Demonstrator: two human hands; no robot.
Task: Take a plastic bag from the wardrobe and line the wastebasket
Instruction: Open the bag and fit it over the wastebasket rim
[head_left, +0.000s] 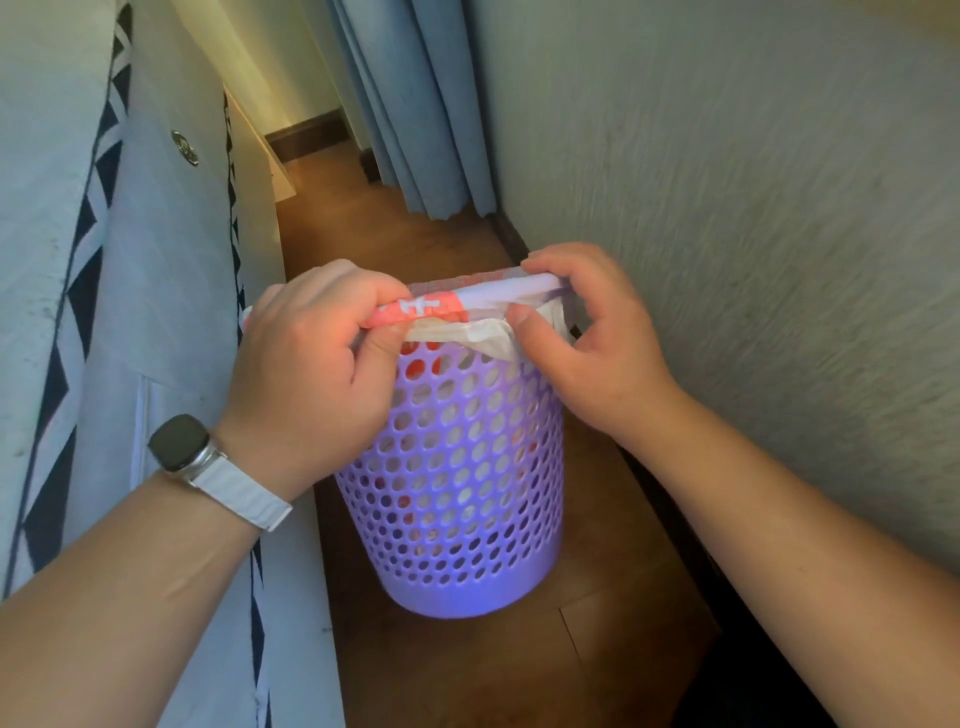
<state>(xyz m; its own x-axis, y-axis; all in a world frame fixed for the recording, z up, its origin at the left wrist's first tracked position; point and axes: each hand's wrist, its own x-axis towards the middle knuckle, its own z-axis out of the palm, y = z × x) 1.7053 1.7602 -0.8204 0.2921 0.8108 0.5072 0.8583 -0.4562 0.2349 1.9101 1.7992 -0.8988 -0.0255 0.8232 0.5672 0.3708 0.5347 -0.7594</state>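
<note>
While both hands pinch the bag (493, 299) edge at the bin (457, 467) rim, left hand (317, 364) on the red part, right hand (582, 332) on the white, lining is underway. Next: fold the edge over the rim all round. Bag seems mostly inside. Wall (753, 208) and bed (130, 312) crowd both sides.
</note>
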